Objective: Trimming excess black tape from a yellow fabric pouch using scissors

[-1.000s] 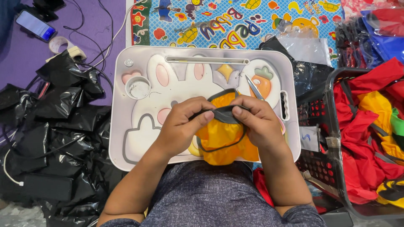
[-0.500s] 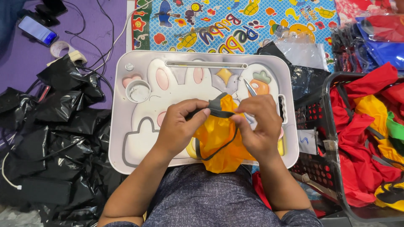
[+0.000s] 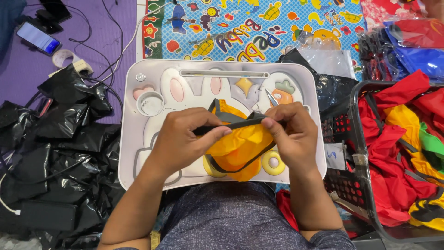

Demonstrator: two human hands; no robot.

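Orange cloth (image 3: 240,143) with dark trim pinched by left hand (image 3: 185,139) and right hand (image 3: 289,136), over white tray (image 3: 305,83).

Matt yellow cloth (image 3: 240,143), smooth plastic tray (image 3: 194,78)

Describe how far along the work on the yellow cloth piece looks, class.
Done: black plastic bags lie piled beside the tray. In hand: the left hand and right hand pinch the yellow cloth piece by its dark trim. Left: red and yellow pieces fill the basket.
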